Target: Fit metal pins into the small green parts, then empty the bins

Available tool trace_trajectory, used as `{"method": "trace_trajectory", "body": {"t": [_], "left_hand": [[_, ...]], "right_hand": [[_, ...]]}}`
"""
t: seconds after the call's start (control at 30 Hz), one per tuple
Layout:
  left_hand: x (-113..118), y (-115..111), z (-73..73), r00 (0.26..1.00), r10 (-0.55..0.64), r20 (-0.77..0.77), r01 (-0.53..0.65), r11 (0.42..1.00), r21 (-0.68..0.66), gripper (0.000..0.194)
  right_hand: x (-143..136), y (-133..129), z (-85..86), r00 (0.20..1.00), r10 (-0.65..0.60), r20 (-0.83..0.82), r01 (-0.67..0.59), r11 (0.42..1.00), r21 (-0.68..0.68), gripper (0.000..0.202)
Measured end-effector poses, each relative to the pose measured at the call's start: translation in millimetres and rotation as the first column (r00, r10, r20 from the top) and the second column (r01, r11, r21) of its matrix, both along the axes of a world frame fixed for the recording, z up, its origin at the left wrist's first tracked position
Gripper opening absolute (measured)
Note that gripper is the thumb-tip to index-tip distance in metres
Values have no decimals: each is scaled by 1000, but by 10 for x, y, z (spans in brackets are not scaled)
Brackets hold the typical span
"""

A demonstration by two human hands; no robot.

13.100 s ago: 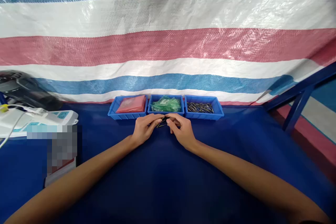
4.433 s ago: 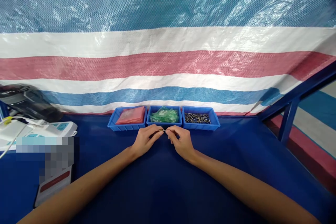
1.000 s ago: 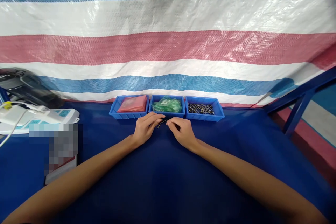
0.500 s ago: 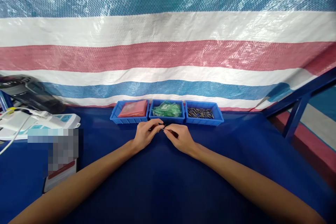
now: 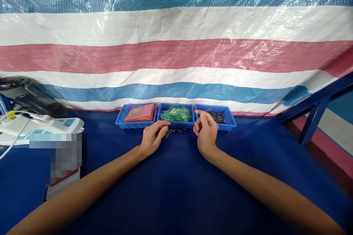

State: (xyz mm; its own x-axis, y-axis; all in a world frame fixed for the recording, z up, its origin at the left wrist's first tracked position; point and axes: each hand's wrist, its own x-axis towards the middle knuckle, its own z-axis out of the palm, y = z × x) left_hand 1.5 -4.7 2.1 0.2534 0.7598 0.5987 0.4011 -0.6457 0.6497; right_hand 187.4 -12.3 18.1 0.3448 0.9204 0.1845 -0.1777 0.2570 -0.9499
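My right hand (image 5: pixel 206 132) is at the near left edge of the right blue bin (image 5: pixel 228 126), its fingers closed on a thin screw-like piece (image 5: pixel 208 110). That bin holds many small dark and brassy pieces (image 5: pixel 219 118). My left hand (image 5: pixel 152 137) rests on the table below the other bins, thumb and forefinger slightly apart with nothing visible between them. Several thin pieces (image 5: pixel 168 132) lie on the table beside its fingertips. Green plastic bags (image 5: pixel 175 113) fill the middle bin (image 5: pixel 176 125), and red bags (image 5: pixel 140 113) lie in the left bin (image 5: pixel 135 125).
At the left are a white power strip (image 5: pixel 68 125) with cables, a dark bottle (image 5: pixel 41 99) and a partly pixelated flat object (image 5: pixel 64 183). A striped sheet (image 5: pixel 176 55) hangs behind the bins. A blue metal frame (image 5: pixel 314 121) stands at the right.
My right hand has moved right and away from my left hand, to the right bin. My left hand's fingers have parted slightly. The thin pieces on the table now show between the hands.
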Motion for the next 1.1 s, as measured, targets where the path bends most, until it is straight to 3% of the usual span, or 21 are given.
{"method": "trace_trajectory", "body": {"t": [0.07, 0.13, 0.17, 0.27, 0.33, 0.4, 0.5, 0.6, 0.73, 0.83, 0.9, 1.03, 1.1], "left_hand": [[-2, 2, -10, 1000, -2, 7, 2, 1000, -10, 22], [-6, 5, -22, 1000, -3, 18, 3, 1000, -18, 22], [-8, 6, -28, 1000, -5, 24, 5, 1000, -21, 21], [-14, 10, -45, 999, -12, 38, 12, 1000, -23, 20], [-14, 11, -51, 999, -14, 45, 15, 1000, -20, 19], [-14, 12, -50, 999, -16, 49, 17, 1000, -20, 18], [-13, 11, -41, 999, -20, 42, 21, 1000, -21, 17], [-14, 10, -32, 999, -16, 29, 16, 1000, -17, 17], [-10, 3, -20, 1000, -14, 18, 14, 1000, -4, 17], [-4, -1, -4, 1000, -10, 4, 10, 1000, 1, 17], [2, 1, 12, 1000, 3, -14, -3, 1000, 20, 17], [23, 23, 50, 997, 10, -71, -7, 999, 51, 20], [37, 36, 65, 996, -27, -87, 33, 997, 68, 18]], "right_hand": [[7, -5, 19, 997, 9, 74, -10, 1000, 14, 28], [9, -24, 16, 956, 48, 290, -62, 997, 40, 22], [8, -34, 5, 896, 78, 437, -109, 993, 47, 18], [0, -46, -55, 540, 138, 830, -242, 970, -4, 13], [-7, -47, -101, 284, 133, 950, -249, 967, -61, 15], [-13, -46, -138, 97, 125, 987, -218, 971, -102, 18], [-16, -47, -164, -60, 141, 988, -186, 971, -150, 21], [-15, -44, -175, -123, 148, 981, -167, 972, -167, 23], [-25, -40, -186, -150, 148, 978, -145, 975, -170, 24], [-36, -50, -178, -86, 138, 987, -136, 979, -149, 22], [-41, -68, -167, 55, 102, 993, -165, 982, -92, 20], [-41, -114, -176, 419, 42, 907, -288, 954, 89, 18], [-39, -126, -201, 531, 47, 846, -326, 933, 153, 18]]}}
